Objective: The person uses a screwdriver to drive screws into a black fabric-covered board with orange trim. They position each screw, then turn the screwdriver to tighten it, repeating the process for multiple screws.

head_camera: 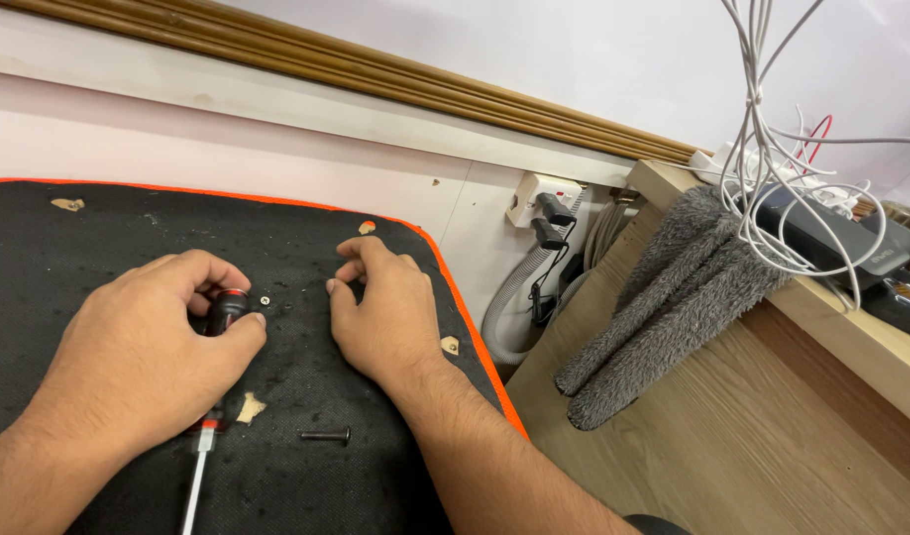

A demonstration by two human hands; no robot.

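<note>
Forearms: both enter from the bottom edge and reach forward over a black mat with an orange border.
Left hand: curled, knuckles up, closed around the black handle of a screwdriver; thumb and forefinger pinch the handle's upper end, which carries a red band.
Screwdriver shaft: a white and red section emerges below the left palm and runs toward the bottom edge, lying on the mat.
Right hand: resting palm down on the mat, fingers bent, thumb and forefinger tips close together but apart; whether anything sits between them cannot be told.
Washer: small, pale, ring-shaped, lying on the mat between the two hands, just beside the screwdriver's handle end.
Black screw: lying flat on the mat, near the right wrist, apart from both hands.
Debris: several tan chips scattered over the mat, one just beside the left hand.
Mat position: set against a pale wall with a wooden moulding along the top.
Wooden shelf: to the right of the mat, light-coloured.
Grey fuzzy cloth: draped over the shelf's upper edge.
White cables: hanging in a loose tangle above the cloth.
Wall socket: beside the mat's far right corner, black plugs inserted; a grey ribbed hose curves below it.
</note>
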